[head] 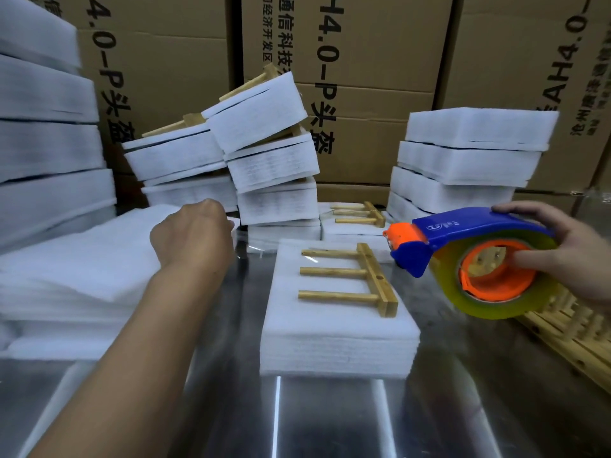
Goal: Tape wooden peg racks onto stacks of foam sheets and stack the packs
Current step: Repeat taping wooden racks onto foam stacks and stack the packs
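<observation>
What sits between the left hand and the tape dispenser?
In the head view, a foam stack with a wooden peg rack lying on top sits between the left hand and the tape dispenser, which the right hand holds.

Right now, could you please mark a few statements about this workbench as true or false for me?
1. The right hand holds the tape dispenser. True.
2. A wooden peg rack lies on the nearest foam stack. True.
3. That wooden peg rack has four pegs. False: it has three.
4. Its pegs point towards the right hand. False: they point left, away from it.
</observation>
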`<state>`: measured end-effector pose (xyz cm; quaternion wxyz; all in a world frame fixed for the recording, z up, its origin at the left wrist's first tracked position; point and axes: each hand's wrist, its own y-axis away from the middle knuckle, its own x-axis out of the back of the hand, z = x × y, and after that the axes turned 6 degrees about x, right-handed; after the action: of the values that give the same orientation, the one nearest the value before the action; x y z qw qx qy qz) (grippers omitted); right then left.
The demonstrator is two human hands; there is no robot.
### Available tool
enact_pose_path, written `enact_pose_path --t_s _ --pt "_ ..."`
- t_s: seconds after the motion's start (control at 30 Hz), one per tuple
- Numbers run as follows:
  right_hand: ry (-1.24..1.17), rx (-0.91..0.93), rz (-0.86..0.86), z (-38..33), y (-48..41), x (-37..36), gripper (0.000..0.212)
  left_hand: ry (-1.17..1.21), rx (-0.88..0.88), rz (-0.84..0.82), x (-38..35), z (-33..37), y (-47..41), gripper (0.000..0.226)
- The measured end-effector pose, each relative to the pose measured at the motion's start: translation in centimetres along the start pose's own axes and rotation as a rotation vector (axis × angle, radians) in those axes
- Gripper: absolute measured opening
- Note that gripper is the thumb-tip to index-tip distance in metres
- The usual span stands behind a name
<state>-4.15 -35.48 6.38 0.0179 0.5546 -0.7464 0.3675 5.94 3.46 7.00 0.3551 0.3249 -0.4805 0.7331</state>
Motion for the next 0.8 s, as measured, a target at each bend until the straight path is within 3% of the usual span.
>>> enact_pose_path --t_s 0.27,0.6,0.8 --pt "0.051 -0.23 -0.228 1.0 0.1 0.4 0.071 -0.065 -0.028 -0.102 0.1 0.6 0.9 0.04" --pt "0.038 -0.323 -0.253 0.1 0.4 -0.4 0.065 -0.255 -0.064 -0.11 0.2 1.0 0.9 0.04" --pt "0.03 -0.327 -0.266 0.3 0.1 -0.4 0.065 -0.485 -0.271 -0.047 -0.4 1.5 1.4 0.031"
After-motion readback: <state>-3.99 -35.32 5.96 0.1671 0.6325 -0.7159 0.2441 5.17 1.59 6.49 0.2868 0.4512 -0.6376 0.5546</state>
